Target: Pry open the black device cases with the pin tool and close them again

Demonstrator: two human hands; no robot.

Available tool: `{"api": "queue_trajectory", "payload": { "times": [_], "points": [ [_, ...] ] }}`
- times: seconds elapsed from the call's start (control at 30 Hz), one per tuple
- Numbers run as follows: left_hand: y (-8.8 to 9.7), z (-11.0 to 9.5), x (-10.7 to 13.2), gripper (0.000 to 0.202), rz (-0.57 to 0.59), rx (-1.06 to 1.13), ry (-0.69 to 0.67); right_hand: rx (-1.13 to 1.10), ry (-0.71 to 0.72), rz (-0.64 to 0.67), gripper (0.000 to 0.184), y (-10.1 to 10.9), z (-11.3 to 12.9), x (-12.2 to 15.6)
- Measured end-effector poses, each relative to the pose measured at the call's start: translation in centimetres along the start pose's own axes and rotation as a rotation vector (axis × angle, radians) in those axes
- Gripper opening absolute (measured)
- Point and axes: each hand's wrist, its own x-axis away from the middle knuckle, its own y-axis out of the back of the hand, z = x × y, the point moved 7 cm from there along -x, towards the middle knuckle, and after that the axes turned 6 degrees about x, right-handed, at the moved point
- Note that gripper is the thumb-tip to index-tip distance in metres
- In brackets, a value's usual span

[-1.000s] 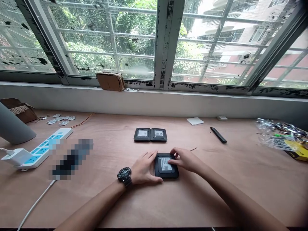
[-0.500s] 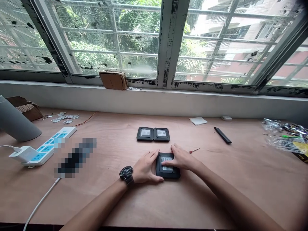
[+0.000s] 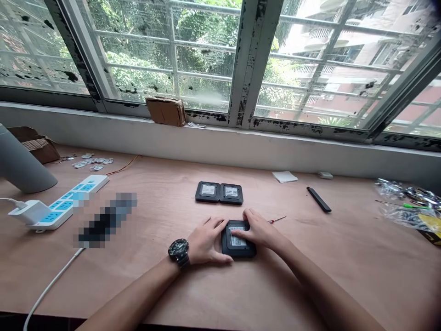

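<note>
A black square case with rounded corners and a white printed label lies flat on the wooden table. My left hand, with a black watch at the wrist, holds it along the left side, fingers at the far left corner and thumb at the near edge. Across the label presses the thumb of my right hand, its other fingers bent round the far right corner. Just behind my right hand lies a thin red-handled screwdriver, partly hidden. Farther back, two similar labelled black cases, a left one and a right one, sit side by side.
On the left are a white power strip with a charger, a blurred-out object and a grey cylinder. To the right lie a black bar, white paper and plastic bags of parts.
The view has tilted slightly. Both hands keep their hold on the black case, which has barely shifted in the picture.
</note>
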Motion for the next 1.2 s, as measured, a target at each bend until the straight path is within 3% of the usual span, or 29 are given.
{"api": "queue_trajectory", "payload": {
  "times": [0.17,0.3,0.4,0.47,0.67,0.8,0.97,1.2],
  "points": [
    [1.3,-1.7,1.4,0.102,-0.072,-0.222,-0.109,-0.110,0.167,-0.047,0.032,-0.1,1.3,0.2],
    [1.8,-3.1,2.8,0.070,-0.218,-0.405,-0.238,-0.102,0.362,-0.085,0.030,-0.2,2.1,0.5],
    [1.5,-3.5,3.8,0.044,-0.290,-0.502,-0.307,-0.039,0.373,-0.164,0.031,0.7,0.4,0.6],
    [1.4,-3.5,4.1,0.041,-0.302,-0.514,-0.339,-0.019,0.334,-0.202,0.030,1.5,-1.6,0.9],
    [0.6,-5.0,1.9,0.030,-0.214,-0.376,-0.366,-0.066,0.138,-0.169,0.030,3.6,-7.8,2.6],
    [-1.6,-5.7,-0.6,0.058,-0.008,-0.263,-0.319,-0.249,0.065,-0.039,0.034,3.8,-10.0,3.3],
    [-1.8,-3.5,-0.2,0.059,0.093,-0.264,-0.174,-0.391,0.030,0.063,0.034,3.5,-10.9,3.4],
    [2.9,3.9,5.2,0.055,-0.031,-0.458,0.076,-0.348,0.013,-0.015,0.030,3.1,-10.6,2.9]
  ]
}}
